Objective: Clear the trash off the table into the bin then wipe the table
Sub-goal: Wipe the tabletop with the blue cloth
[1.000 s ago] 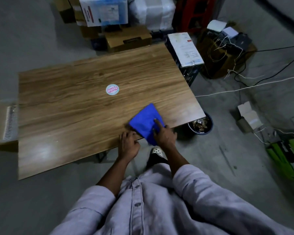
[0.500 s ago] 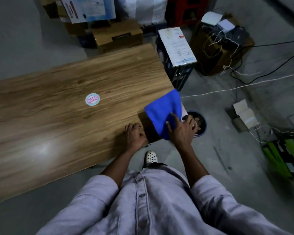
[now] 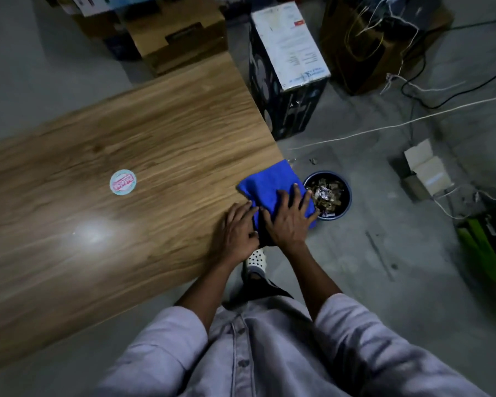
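A blue cloth [image 3: 267, 181] lies folded at the near right corner of the wooden table [image 3: 112, 173], hanging partly over the edge. My right hand [image 3: 288, 216] presses flat on the cloth with fingers spread. My left hand [image 3: 236, 232] rests on the tabletop right beside the cloth, its fingertips at the cloth's edge. A dark round bin [image 3: 328, 194] full of crumpled trash stands on the floor just past that corner. A round sticker [image 3: 123, 181] sits on the table's middle.
A black box with a white label [image 3: 287, 67] stands upright by the table's right edge. Cardboard boxes [image 3: 178, 32] are stacked beyond the far edge. Cables [image 3: 398, 124] run across the floor at right. A small open carton [image 3: 425, 170] and green items [image 3: 487, 245] lie further right.
My right hand has slid the cloth along the near edge to the table's right corner, beside the bin. My left hand followed it right along the edge. The view shifted right.
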